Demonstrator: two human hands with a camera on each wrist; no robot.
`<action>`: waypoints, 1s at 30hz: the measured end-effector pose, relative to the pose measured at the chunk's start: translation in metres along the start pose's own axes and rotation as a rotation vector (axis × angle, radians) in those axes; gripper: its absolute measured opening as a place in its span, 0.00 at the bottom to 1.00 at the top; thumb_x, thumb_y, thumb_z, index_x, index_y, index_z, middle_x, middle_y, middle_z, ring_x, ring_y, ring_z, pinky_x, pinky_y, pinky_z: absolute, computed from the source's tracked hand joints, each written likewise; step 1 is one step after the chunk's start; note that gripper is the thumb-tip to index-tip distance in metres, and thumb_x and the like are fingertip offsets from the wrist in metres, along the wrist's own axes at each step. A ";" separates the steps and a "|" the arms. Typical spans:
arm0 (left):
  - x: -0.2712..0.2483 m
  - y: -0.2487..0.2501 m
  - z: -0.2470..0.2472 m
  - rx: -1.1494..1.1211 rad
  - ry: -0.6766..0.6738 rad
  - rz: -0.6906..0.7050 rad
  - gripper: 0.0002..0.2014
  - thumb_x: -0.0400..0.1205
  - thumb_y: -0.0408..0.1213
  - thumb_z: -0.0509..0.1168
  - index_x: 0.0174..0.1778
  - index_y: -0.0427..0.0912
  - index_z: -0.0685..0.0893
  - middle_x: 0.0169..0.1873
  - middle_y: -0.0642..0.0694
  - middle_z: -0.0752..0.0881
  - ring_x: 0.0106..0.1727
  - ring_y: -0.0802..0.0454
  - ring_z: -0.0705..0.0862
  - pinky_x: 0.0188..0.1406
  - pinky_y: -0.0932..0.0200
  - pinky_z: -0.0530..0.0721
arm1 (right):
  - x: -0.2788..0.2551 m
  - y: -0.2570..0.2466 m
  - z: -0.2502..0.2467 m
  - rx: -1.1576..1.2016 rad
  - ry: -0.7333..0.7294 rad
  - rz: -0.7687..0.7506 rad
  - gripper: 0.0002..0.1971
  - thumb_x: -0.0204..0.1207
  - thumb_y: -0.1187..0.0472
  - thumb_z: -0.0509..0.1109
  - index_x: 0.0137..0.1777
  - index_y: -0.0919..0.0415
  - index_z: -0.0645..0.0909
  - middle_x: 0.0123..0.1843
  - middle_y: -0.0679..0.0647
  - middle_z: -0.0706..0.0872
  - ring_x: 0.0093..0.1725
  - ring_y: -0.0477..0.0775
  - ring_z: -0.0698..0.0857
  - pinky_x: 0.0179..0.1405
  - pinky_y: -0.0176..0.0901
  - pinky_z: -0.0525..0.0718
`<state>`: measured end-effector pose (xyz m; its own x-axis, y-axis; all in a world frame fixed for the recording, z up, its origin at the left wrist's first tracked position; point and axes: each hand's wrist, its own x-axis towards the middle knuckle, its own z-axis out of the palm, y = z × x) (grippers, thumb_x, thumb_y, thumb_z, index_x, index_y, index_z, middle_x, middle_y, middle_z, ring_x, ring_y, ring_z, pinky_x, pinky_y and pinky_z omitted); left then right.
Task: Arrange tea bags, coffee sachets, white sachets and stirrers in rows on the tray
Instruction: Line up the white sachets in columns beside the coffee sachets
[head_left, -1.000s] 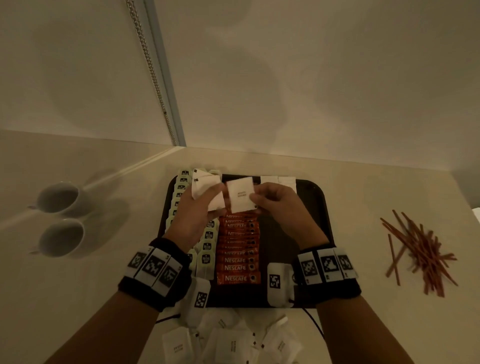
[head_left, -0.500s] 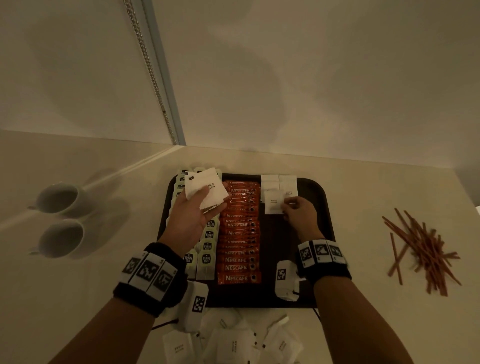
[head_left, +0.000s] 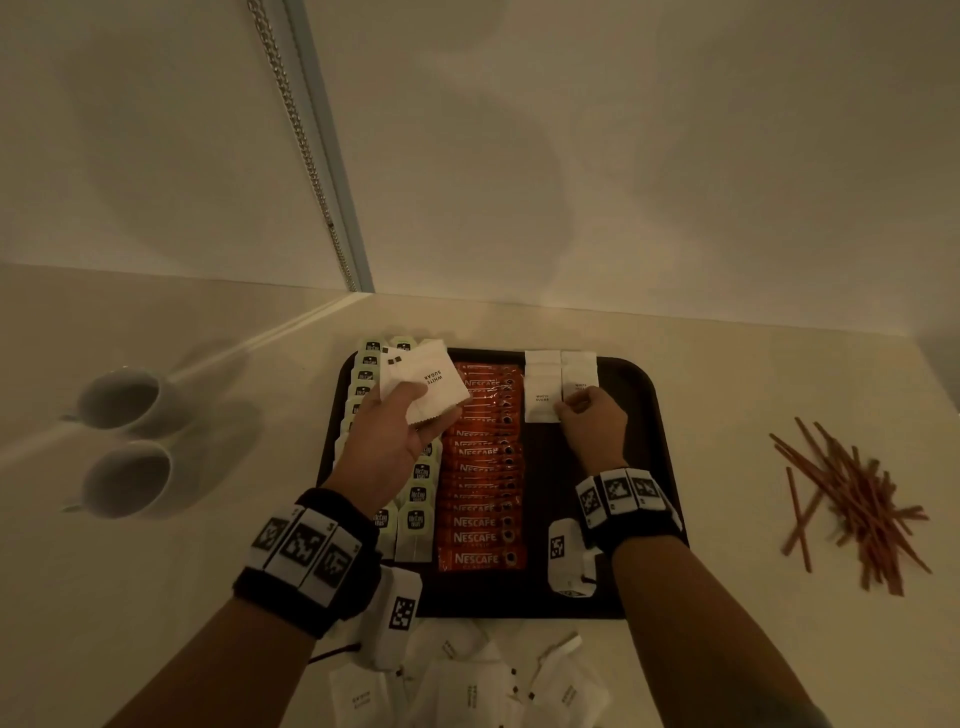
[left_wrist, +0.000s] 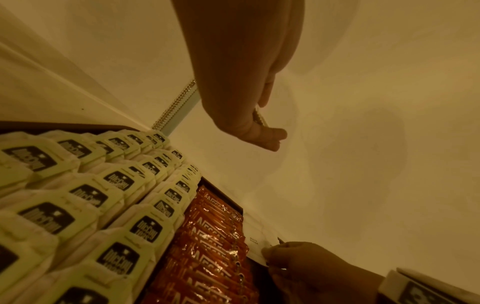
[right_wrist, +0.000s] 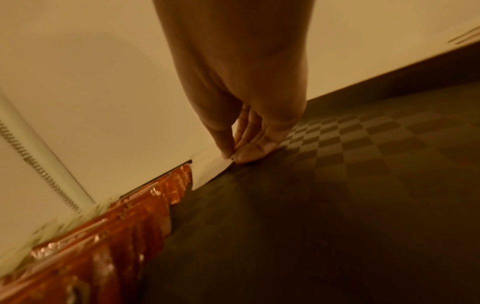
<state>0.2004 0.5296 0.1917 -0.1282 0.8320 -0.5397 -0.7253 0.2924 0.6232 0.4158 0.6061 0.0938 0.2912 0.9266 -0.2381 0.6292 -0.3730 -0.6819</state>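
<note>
A dark tray (head_left: 639, 395) holds two rows of tea bags (head_left: 418, 512) on its left and a row of orange coffee sachets (head_left: 480, 538) in the middle. White sachets (head_left: 579, 371) lie at its back right. My left hand (head_left: 415, 410) grips a small stack of white sachets (head_left: 434, 382) above the tea bags; its edge (left_wrist: 259, 117) shows in the left wrist view. My right hand (head_left: 569, 410) pinches the corner of a white sachet (head_left: 540, 400) lying flat on the tray, thumb and fingertips (right_wrist: 246, 153) on it. Brown stirrers (head_left: 857, 499) lie piled on the table to the right.
Two white cups (head_left: 124, 402) stand on the table left of the tray. Several loose white sachets (head_left: 467, 691) lie by the tray's near edge. A wall rises behind the tray. The tray's right half (right_wrist: 363, 185) is bare, checkered and dark.
My right hand took one white sachet from beside the left hand's stack, carried it right and laid it down in the white row. The left hand kept its stack and barely moved.
</note>
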 end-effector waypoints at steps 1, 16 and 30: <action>0.000 0.000 0.001 0.013 -0.003 0.008 0.15 0.85 0.26 0.56 0.65 0.43 0.74 0.64 0.36 0.79 0.62 0.33 0.82 0.39 0.55 0.91 | -0.001 -0.001 0.000 -0.018 0.011 -0.021 0.08 0.74 0.61 0.73 0.50 0.65 0.81 0.50 0.59 0.86 0.51 0.55 0.85 0.55 0.46 0.84; -0.004 -0.007 0.008 0.340 -0.089 0.133 0.10 0.80 0.26 0.66 0.53 0.44 0.82 0.42 0.48 0.90 0.42 0.55 0.89 0.37 0.63 0.87 | -0.055 -0.117 -0.023 0.398 -0.389 -0.404 0.05 0.77 0.57 0.70 0.45 0.57 0.85 0.33 0.46 0.84 0.33 0.43 0.82 0.34 0.37 0.81; 0.002 0.003 0.002 0.385 -0.031 0.177 0.17 0.78 0.28 0.70 0.63 0.37 0.79 0.54 0.39 0.87 0.52 0.44 0.88 0.32 0.63 0.85 | -0.066 -0.093 -0.043 0.476 -0.592 -0.230 0.10 0.76 0.58 0.71 0.53 0.63 0.84 0.49 0.61 0.88 0.45 0.55 0.88 0.45 0.45 0.88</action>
<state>0.1996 0.5334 0.1937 -0.2036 0.8972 -0.3919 -0.3873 0.2938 0.8739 0.3691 0.5779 0.2031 -0.3239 0.8998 -0.2924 0.2124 -0.2320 -0.9492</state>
